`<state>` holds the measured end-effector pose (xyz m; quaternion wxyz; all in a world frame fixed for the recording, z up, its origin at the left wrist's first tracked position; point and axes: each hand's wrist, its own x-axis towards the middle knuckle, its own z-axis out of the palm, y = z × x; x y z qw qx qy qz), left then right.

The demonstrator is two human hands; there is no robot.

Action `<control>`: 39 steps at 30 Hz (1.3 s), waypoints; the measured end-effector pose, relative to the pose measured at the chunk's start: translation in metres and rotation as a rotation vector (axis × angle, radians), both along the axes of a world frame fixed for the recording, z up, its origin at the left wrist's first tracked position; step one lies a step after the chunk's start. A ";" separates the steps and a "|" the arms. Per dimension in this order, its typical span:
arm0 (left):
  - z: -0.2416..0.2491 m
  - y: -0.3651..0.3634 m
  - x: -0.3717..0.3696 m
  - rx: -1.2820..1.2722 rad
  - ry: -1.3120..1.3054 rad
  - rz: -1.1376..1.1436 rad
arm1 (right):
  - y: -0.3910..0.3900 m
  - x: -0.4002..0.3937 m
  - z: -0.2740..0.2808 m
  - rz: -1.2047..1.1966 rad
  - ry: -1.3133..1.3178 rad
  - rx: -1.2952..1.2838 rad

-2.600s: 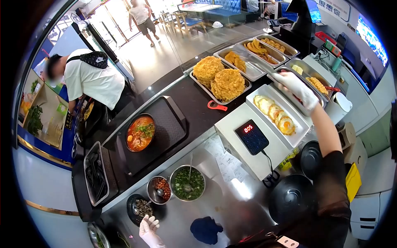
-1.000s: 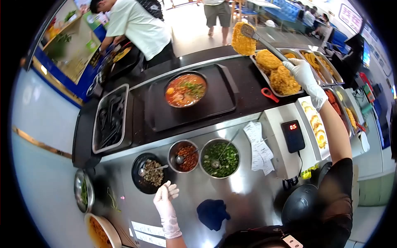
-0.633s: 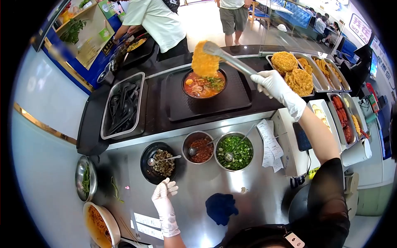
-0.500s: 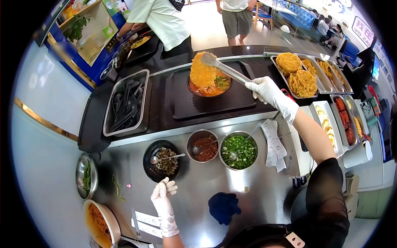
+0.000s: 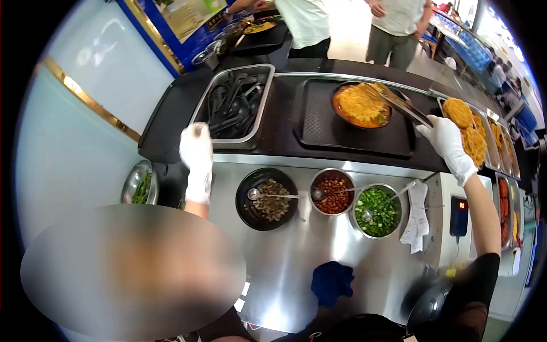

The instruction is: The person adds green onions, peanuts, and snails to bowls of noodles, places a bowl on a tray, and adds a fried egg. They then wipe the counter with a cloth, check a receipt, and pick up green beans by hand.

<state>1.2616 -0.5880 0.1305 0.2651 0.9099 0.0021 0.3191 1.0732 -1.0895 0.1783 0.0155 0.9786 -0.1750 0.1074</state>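
My right hand [image 5: 447,145], gloved in white, is closed round metal tongs [image 5: 407,108]. The tong tips touch a golden fried patty [image 5: 360,101] lying over the dark bowl [image 5: 342,117] of red soup, on a black tray [image 5: 319,137]. At the near left corner of a metal bin [image 5: 263,108] of black spoons [image 5: 233,105] is my left hand [image 5: 196,154], also gloved. Its fingers are curled, and what they hold, if anything, is hidden. A blurred oval covers part of the left forearm.
Containers of minced topping [image 5: 272,199], red-brown topping [image 5: 333,196] and chopped greens [image 5: 376,211] stand on the steel counter. Nearby are receipts [image 5: 416,216] and a blue cloth [image 5: 332,283]. Trays of fried patties [image 5: 458,112] are at right. Two people stand beyond the counter.
The patty has come down from above the bowl onto it, with the tongs still at it. My left hand has moved forward and left to the bin. The view has shifted; a blurred oval has appeared.
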 end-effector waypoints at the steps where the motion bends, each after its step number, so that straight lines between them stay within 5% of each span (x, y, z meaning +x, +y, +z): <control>1: -0.003 0.003 0.024 0.074 0.027 -0.029 | 0.001 0.000 0.005 -0.003 0.013 -0.065; 9: -0.025 -0.019 0.098 0.804 0.675 -0.051 | 0.013 -0.001 0.017 0.014 -0.049 -0.129; 20: -0.066 -0.006 0.127 0.942 0.107 -0.292 | -0.049 -0.062 -0.005 -0.175 -0.234 0.529; 28: -0.061 -0.013 0.130 1.037 0.249 -0.193 | -0.159 -0.196 -0.054 -0.702 -0.314 0.157; 39: 0.020 -0.053 0.065 0.783 -0.044 -0.318 | -0.266 -0.276 -0.129 -0.888 -0.322 0.077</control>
